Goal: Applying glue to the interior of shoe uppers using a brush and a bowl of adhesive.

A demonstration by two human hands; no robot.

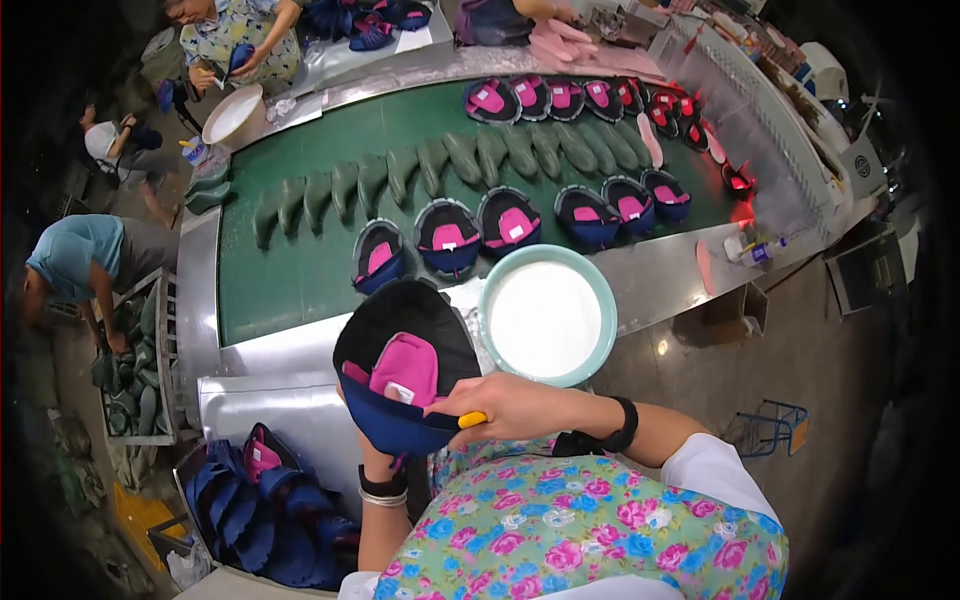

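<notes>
A navy shoe upper [405, 425] with a black lining and a pink tongue is held up in front of me, its opening facing up. My left hand [377, 462] grips it from below, and most of those fingers are hidden behind it. My right hand [522, 404] is closed around a yellow-handled tool [472, 420] at the upper's right edge; the tool's working end is out of sight. Just beyond my right hand stands a pale green bowl [607, 315] of white liquid. A row of similar uppers [447, 238] lies past it on the green conveyor belt [300, 260].
Dark green shoe lasts [430, 170] line the belt's middle, with more uppers [565, 100] behind. A heap of navy uppers [260, 515] fills a box at my lower left. Pink insoles, a bottle [765, 250] and a blue stool [775, 425] are at right. Other people work at left and back.
</notes>
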